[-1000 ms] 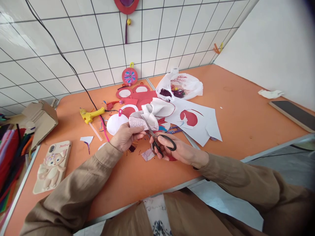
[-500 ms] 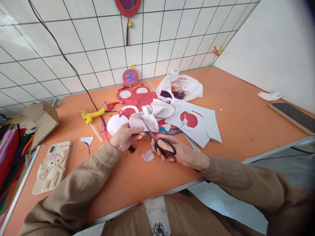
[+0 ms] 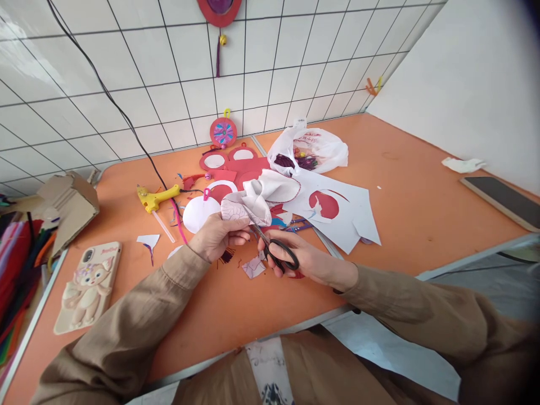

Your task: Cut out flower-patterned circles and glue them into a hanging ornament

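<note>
A crumpled white fabric [image 3: 274,188] with thin purple lines is pinched between the thumb and fingers of my left hand [image 3: 217,235]. Black-handled scissors [image 3: 283,254] are in my right hand [image 3: 306,256], with fingers through the handle loops. Their blades point up and left and meet the fabric just beside my left thumb. Below the hands lies a small lined scrap [image 3: 253,267]. A white disc [image 3: 200,214] with a pink loop rests left of the fabric.
On the orange table [image 3: 202,315] are a yellow glue gun [image 3: 158,198], a phone in a bear case [image 3: 88,287], cut white paper [image 3: 348,211] and a white plastic bag [image 3: 329,149]. Cardboard [image 3: 73,205] stands at the left; red rings [image 3: 214,161] lie behind the hands.
My right hand and the scissors have shifted slightly left, and the handles look a little closer together. My left hand keeps its pinch on the fabric.
</note>
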The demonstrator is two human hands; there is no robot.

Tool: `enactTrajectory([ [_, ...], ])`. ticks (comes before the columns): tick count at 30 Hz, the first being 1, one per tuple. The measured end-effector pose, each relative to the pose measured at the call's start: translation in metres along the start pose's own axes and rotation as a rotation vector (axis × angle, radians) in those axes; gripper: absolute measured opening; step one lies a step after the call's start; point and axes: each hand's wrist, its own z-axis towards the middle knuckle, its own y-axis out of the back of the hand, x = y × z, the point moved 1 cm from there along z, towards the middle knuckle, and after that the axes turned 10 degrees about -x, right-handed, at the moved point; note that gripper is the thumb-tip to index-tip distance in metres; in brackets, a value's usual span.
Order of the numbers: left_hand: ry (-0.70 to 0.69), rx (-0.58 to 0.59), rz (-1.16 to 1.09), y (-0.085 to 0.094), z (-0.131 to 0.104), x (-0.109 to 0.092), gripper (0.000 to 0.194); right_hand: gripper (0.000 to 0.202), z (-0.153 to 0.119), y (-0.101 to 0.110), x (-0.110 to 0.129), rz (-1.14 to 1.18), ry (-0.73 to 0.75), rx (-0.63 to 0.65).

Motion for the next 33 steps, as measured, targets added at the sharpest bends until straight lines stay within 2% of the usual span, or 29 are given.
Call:
enactTrajectory([
  [8, 0.036, 0.054, 0.012, 0.0015, 0.0013, -0.0006, 0.017, 0.061, 0.0051, 0.0082, -0.0075, 0.132, 0.082, 0.144],
  [13, 0.06, 0.043, 0.028, -0.0004, -0.0002, 0.0, 0.024, 0.064, 0.0068, 0.0073, -0.0069, 0.102, 0.085, 0.107],
  [24, 0.059, 0.072, 0.037, 0.0012, 0.0028, 0.0004, 0.023, 0.061, 0.0077, 0.0045, -0.0077, 0.039, 0.107, 0.016],
  [28, 0.058, 0.081, 0.043, 0.0016, 0.0033, -0.0001, 0.024, 0.061, 0.0067, 0.0053, -0.0061, 0.016, 0.116, 0.021],
  [33, 0.044, 0.093, 0.029, 0.0026, 0.003, 0.0001, 0.022, 0.058, 0.0076, 0.0061, -0.0073, 0.037, 0.137, 0.087],
])
